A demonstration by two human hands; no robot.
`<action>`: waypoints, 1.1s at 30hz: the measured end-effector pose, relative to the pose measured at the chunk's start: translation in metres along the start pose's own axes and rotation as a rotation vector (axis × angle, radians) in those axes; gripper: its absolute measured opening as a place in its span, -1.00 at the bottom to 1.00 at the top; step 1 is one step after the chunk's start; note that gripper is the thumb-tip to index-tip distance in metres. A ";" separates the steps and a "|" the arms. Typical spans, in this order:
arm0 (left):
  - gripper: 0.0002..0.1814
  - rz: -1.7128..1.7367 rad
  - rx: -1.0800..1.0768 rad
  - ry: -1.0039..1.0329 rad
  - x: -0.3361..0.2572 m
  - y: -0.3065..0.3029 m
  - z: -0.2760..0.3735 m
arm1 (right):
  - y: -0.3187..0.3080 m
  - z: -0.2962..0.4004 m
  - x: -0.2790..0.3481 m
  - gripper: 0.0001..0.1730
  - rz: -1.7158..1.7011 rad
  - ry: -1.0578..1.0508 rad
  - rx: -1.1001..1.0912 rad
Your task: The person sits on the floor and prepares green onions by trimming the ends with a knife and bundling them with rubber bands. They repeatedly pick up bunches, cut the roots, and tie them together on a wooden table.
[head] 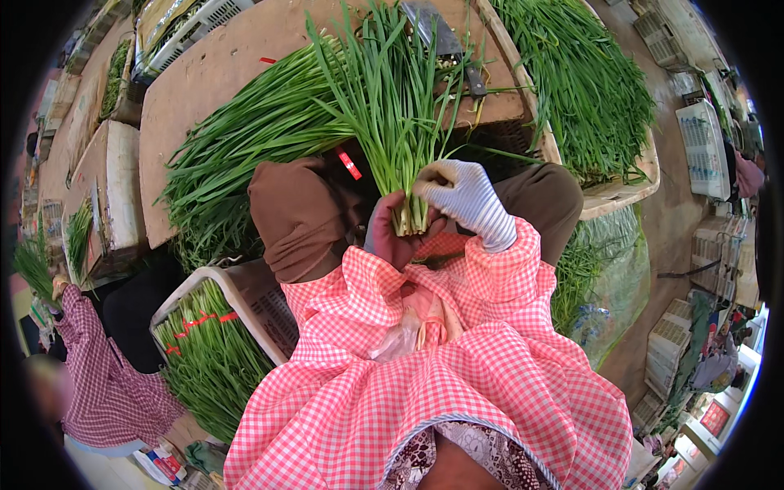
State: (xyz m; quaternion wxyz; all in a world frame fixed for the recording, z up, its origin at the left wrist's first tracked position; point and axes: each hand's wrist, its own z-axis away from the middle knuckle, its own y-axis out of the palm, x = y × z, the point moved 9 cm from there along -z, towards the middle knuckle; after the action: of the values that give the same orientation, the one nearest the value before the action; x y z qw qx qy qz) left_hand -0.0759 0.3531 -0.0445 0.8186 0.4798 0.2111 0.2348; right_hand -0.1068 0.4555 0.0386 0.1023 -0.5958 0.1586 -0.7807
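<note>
A bunch of garlic chives (401, 147) stands nearly upright over my lap, its pale cut ends down and its green leaves fanned out over the board. My left hand (390, 233), in a glove with the fingers showing, grips the bunch near its base. My right hand (468, 195), in a striped knit glove, is at the stems' right side, fingers curled; whether they pinch a stem I cannot tell. Behind the bunch, a larger heap of chives (263, 110) lies on the wooden board (184, 98). A cleaver (438, 33) with a dark handle lies at the board's right.
A crate at right (618, 199) holds loose chives. A crate at lower left (217, 275) holds bunches tied with red bands. A red tag (348, 163) hangs by the board's edge. A co-worker in a checked smock (107, 373) sits at far left, holding chives.
</note>
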 end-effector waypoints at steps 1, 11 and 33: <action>-0.55 0.010 0.007 0.013 0.000 -0.001 -0.002 | 0.007 0.002 0.000 -0.63 0.023 0.034 0.042; -0.46 -0.129 0.061 0.059 -0.006 0.014 -0.003 | 0.013 0.005 -0.007 -0.67 0.287 -0.063 -0.044; -0.69 -0.098 0.005 0.005 -0.001 -0.004 -0.006 | -0.026 0.022 -0.017 -0.64 -0.266 0.052 -0.223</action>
State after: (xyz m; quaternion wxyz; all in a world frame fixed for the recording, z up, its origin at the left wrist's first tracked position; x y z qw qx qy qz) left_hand -0.0792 0.3551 -0.0504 0.8274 0.4702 0.2371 0.1950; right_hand -0.0800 0.4831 0.0380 -0.0728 -0.5989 0.1666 -0.7799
